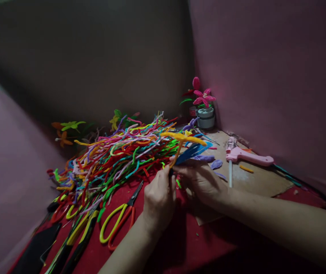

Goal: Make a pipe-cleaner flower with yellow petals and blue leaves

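Note:
My left hand [159, 194] is closed round the lower end of an orange pipe-cleaner flower [184, 137], whose stem rises and whose petals spread sideways at the top. Close beside it, my right hand [207, 182] has its fingers pinched at the base of a blue pipe-cleaner petal [192, 151], which points up to the right. The fingertips of both hands nearly meet, and the exact grip there is partly hidden. A big heap of coloured pipe cleaners [123, 152] lies just beyond my left hand.
Yellow-and-red scissors [120, 220] and yellow-and-black pliers [83, 228] lie left on the red cloth [180, 243]. A pink glue gun [248, 155] rests on the board [262, 180], near purple petals [216, 164]. A pot [205, 118] with a pink flower [204, 97] stands in the corner.

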